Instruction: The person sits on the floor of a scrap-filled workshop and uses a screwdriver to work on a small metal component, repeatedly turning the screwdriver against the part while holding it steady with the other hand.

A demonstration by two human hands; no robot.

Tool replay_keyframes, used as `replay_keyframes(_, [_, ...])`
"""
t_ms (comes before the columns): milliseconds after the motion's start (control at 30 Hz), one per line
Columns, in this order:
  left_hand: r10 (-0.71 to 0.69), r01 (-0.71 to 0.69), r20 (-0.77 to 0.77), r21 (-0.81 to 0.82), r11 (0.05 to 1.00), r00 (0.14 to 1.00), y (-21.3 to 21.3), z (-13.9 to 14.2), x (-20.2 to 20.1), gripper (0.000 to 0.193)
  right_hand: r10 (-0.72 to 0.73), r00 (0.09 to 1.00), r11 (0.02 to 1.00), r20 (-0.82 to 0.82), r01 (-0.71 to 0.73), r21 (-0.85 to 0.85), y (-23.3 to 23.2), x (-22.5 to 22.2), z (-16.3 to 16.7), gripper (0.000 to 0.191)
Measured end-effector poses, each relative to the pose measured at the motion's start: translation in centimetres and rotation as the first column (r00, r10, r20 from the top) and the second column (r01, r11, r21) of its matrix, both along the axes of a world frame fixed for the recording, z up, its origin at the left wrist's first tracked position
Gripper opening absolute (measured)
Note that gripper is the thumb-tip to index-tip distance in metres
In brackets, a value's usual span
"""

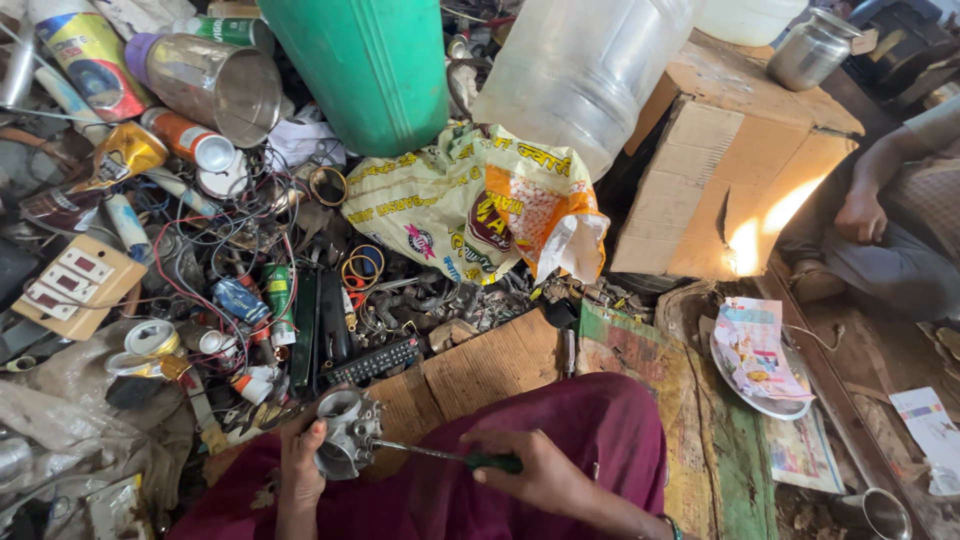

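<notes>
My left hand (300,468) grips a grey metal carburettor-like part (345,430) over my lap in maroon cloth. My right hand (530,470) is closed on a dark-handled screwdriver (440,456). Its thin shaft points left, and the tip touches the metal part. Both hands sit at the bottom centre of the view, above a brown wooden board (480,370).
Piled at the left are spray cans, wires, a remote control (372,362), a switch plate (68,285) and tins. Behind stand a green bucket (365,70), a clear plastic jug (575,70), a printed sack (480,205) and a cardboard box (730,160). Another person (890,215) sits at the right.
</notes>
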State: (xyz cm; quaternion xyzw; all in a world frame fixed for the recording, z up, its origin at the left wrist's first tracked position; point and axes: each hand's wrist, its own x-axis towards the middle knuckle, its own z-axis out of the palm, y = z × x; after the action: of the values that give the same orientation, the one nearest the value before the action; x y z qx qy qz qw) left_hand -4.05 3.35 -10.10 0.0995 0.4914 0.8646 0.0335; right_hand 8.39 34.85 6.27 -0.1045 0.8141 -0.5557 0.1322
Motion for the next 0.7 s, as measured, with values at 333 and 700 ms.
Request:
replay_keyframes(333, [-0.001,-0.013,-0.070,-0.201,0.980,0.998,-0.5,0.4,-0.7,0.071,0.141,0.566,0.782,0.812,0.440,-0.442,0.8,-0.1,-2.7,0.038])
replay_keyframes(700, [0.078,-0.121,-0.157,-0.288,0.950,0.984,0.5,0.7,-0.6,0.049,0.146,0.869,0.914,-0.472,0.065,0.401,-1.5,0.7,-0.3,0.034])
